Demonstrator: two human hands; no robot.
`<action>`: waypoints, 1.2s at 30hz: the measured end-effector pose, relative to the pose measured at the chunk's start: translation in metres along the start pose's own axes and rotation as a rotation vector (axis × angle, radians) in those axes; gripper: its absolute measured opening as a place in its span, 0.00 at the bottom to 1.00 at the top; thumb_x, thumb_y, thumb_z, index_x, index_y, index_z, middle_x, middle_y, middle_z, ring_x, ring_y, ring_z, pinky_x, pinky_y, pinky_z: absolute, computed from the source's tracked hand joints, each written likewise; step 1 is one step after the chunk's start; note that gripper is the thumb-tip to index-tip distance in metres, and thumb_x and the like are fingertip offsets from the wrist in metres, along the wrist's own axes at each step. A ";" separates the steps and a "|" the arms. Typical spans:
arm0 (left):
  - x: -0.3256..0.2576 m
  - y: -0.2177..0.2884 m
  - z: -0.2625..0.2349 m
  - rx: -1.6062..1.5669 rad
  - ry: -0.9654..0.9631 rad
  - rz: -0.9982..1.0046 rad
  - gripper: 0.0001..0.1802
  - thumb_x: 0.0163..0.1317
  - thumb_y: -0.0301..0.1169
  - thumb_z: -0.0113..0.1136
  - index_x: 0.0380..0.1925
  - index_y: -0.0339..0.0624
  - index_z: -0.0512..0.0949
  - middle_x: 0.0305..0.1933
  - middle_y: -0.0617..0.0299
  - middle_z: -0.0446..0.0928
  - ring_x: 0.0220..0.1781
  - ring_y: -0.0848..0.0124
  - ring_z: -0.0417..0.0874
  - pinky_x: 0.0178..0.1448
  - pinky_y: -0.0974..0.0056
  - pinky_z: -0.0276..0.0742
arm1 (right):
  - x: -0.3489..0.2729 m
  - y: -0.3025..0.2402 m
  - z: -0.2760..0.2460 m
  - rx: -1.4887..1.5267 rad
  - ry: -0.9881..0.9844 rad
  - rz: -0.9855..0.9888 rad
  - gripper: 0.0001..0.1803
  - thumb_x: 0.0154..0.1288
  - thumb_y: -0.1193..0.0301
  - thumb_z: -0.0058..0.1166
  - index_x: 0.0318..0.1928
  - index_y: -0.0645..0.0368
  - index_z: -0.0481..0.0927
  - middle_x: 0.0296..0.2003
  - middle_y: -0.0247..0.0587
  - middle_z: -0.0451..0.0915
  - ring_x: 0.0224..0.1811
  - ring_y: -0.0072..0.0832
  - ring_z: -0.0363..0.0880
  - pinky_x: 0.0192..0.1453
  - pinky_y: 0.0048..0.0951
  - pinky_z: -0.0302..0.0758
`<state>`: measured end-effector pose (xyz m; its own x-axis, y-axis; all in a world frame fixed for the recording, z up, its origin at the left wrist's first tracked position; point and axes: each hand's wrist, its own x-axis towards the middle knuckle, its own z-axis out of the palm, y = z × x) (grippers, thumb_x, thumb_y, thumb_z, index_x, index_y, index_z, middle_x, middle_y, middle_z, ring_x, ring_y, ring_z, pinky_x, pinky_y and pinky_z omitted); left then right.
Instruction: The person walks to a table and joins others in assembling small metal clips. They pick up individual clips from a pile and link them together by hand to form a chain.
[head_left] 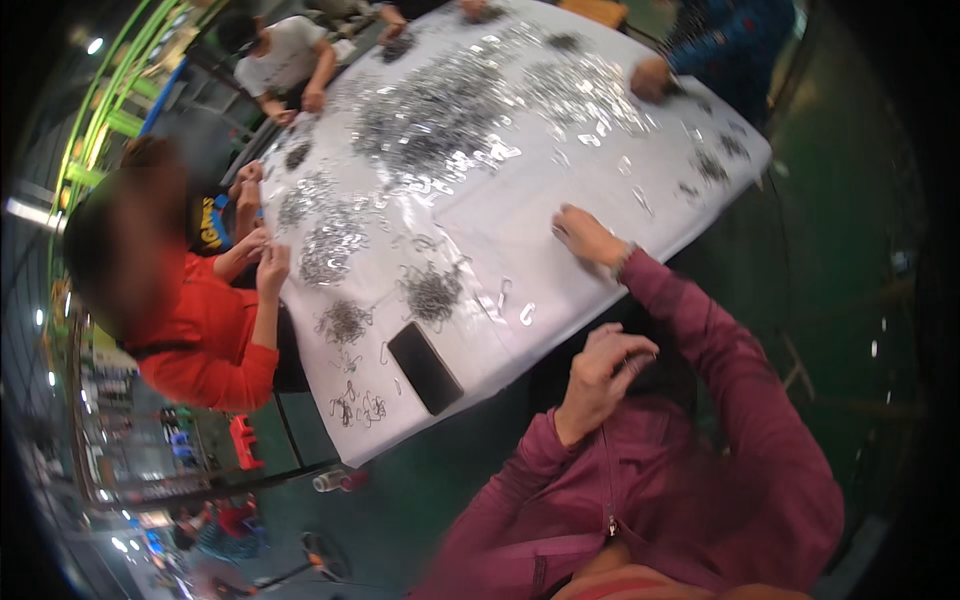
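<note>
My left hand (597,378) is raised in front of my body, off the table's near edge. Its fingers curl toward the thumb, with a small dark bit at the tips that I cannot make out. Over the white-covered table (590,285) reaches my right hand (590,238), its fingers bent and slightly apart near the surface; nothing shows in them. A few shiny metal clips (527,314) lie near the table edge to its left. Dark bent-wire pieces (432,293) form a tangled pile farther left. A large spread of shiny metal pieces (435,115) covers the far middle.
A black phone (425,368) lies at the near left corner. Another wire pile (344,321) is beside it. A person in red (215,335) works at the left side; more people's hands (652,78) are along the far edges. Small dark piles (710,165) sit at right.
</note>
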<state>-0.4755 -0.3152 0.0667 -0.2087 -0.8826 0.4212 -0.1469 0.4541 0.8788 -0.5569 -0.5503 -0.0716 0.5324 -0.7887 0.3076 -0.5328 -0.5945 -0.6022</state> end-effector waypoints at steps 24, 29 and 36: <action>0.007 -0.011 0.005 -0.059 -0.004 -0.098 0.06 0.59 0.23 0.65 0.38 0.42 0.82 0.36 0.65 0.84 0.38 0.69 0.84 0.63 0.54 0.70 | 0.013 0.072 -0.090 0.080 0.539 0.379 0.17 0.66 0.64 0.55 0.48 0.64 0.80 0.38 0.53 0.82 0.40 0.42 0.82 0.45 0.40 0.78; 0.009 -0.015 0.005 -0.062 -0.007 -0.098 0.06 0.60 0.23 0.65 0.38 0.42 0.81 0.36 0.65 0.84 0.38 0.69 0.84 0.64 0.52 0.70 | 0.006 0.105 -0.108 -0.335 0.329 0.631 0.16 0.62 0.62 0.60 0.37 0.65 0.81 0.39 0.55 0.80 0.46 0.49 0.80 0.48 0.46 0.77; 0.010 -0.013 0.001 -0.038 -0.009 -0.097 0.07 0.59 0.23 0.65 0.38 0.42 0.81 0.37 0.65 0.84 0.36 0.68 0.84 0.64 0.53 0.70 | 0.028 0.115 -0.085 -0.307 0.208 0.472 0.07 0.58 0.71 0.61 0.37 0.59 0.81 0.39 0.49 0.78 0.51 0.48 0.74 0.54 0.43 0.75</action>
<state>-0.4763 -0.3297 0.0594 -0.2041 -0.9211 0.3317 -0.1301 0.3613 0.9233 -0.6591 -0.6536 -0.0698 0.0686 -0.9741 0.2155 -0.8622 -0.1666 -0.4784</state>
